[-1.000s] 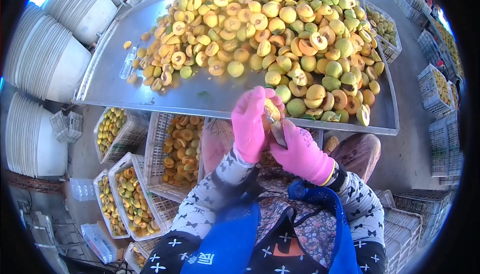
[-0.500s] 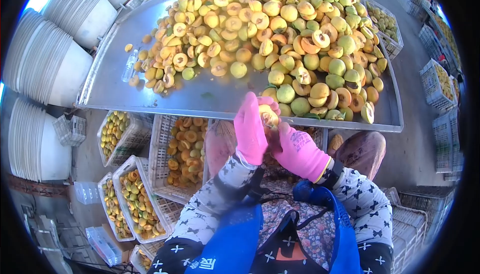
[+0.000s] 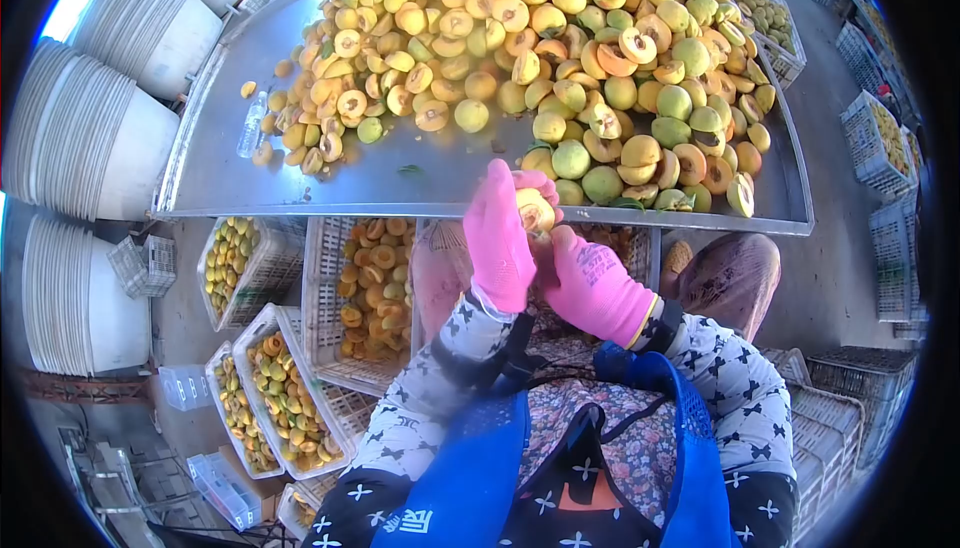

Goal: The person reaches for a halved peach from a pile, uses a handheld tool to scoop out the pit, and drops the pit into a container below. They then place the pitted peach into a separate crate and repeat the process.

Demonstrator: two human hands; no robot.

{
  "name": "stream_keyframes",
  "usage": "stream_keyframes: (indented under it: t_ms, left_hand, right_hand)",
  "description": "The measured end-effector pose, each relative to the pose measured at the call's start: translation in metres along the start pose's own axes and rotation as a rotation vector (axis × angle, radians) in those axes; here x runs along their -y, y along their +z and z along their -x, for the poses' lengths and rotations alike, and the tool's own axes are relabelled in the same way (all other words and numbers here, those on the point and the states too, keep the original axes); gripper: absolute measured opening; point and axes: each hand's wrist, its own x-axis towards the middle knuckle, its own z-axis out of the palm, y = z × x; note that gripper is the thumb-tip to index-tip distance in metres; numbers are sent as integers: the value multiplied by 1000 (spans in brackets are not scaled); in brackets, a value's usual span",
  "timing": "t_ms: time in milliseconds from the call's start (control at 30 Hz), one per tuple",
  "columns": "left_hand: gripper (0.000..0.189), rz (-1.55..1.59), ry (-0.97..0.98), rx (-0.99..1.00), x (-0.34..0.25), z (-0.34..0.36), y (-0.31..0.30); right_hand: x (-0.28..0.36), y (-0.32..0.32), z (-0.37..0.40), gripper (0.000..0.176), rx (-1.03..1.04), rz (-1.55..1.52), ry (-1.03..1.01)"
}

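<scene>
My left hand [image 3: 500, 240], in a pink glove, is closed around a cut yellow peach [image 3: 536, 210] just off the near edge of the metal table [image 3: 440, 186]. The peach's cut face points up toward me. Against its lower right side, my gloved right hand [image 3: 600, 290] is closed, thumb toward the fruit. Whatever lies inside the right fingers is hidden. Beyond both hands spreads a heap of whole and halved peaches [image 3: 570, 88], some with brown hollows in their cut faces.
A clear plastic bottle [image 3: 252, 128] lies at the table's left. Below the table edge stands a crate [image 3: 318, 293] of peach halves, with more filled crates [image 3: 290, 398] to the left. Stacked white tubs [image 3: 70, 138] line the far left; crates [image 3: 825, 438] stand at right.
The view has shifted slightly, so the table edge sits a little higher. Both hands stay together at the same peach, with little visible change in grip.
</scene>
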Motion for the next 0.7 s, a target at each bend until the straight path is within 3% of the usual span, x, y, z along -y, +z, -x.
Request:
stream_keyframes:
  t_ms: [33,67,133,167,200,300,500,600,633,700]
  left_hand:
    - [52,22,-54,4,-1,-2,0]
    - [54,43,-106,2,-3,-5,-2]
    - [54,48,-152,67,-15,-5,1]
    - [54,51,-176,104,-20,-5,2]
    - [52,65,-135,193,-22,-7,1]
    - [51,-188,52,374,-17,-18,-6]
    - [51,-140,-146,381,-2,-22,-12]
    - [52,117,-340,175,-9,-9,-4]
    - [51,9,-262,216,-8,-6,-7]
    - [47,-152,-149,265,-11,-7,-24]
  right_hand:
    - [1,0,0,24,10,-78,7]
    - [-3,2,1,22,-153,-102,-265]
    - [3,-9,0,20,18,-248,-262]
    - [15,-26,-2,17,296,-591,92]
    - [35,-48,-7,14,443,-859,534]
    - [25,-55,-8,15,583,-1027,501]
    - [20,-50,-4,16,558,-885,580]
    - [9,-52,0,15,668,-1099,561]
    - [5,-53,2,16,719,-1199,551]
    - [3,-54,8,16,721,-1062,597]
